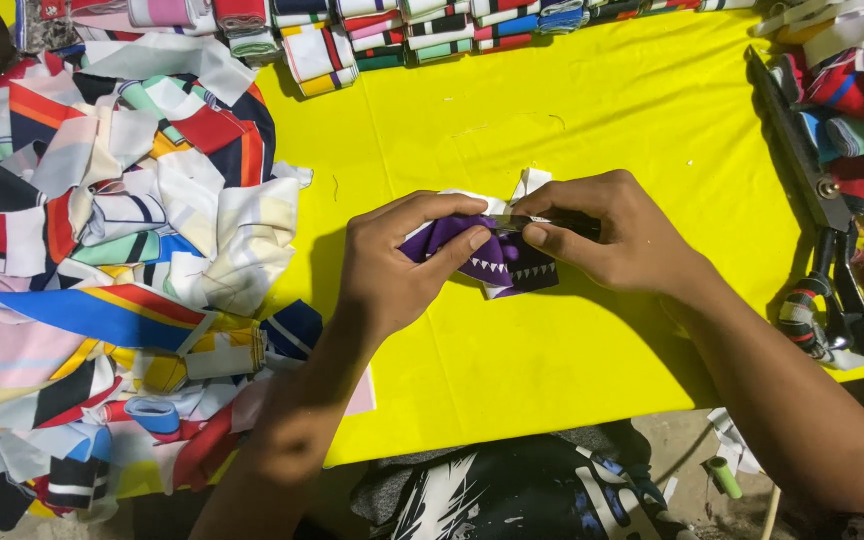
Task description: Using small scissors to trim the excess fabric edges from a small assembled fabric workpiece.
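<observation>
Yellow tabletop [572, 130]: two hands' fingers [452, 250] pinch one purple fabric piece [497, 262].

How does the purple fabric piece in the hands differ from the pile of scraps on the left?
The purple fabric piece is a single small item pinched by the left hand and right hand; the scrap pile is a large loose heap nobody touches. The piece is mostly purple with a white zigzag edge; the pile mixes white, red, blue, green and yellow stripes. Both lie on the yellow table cover.
</observation>
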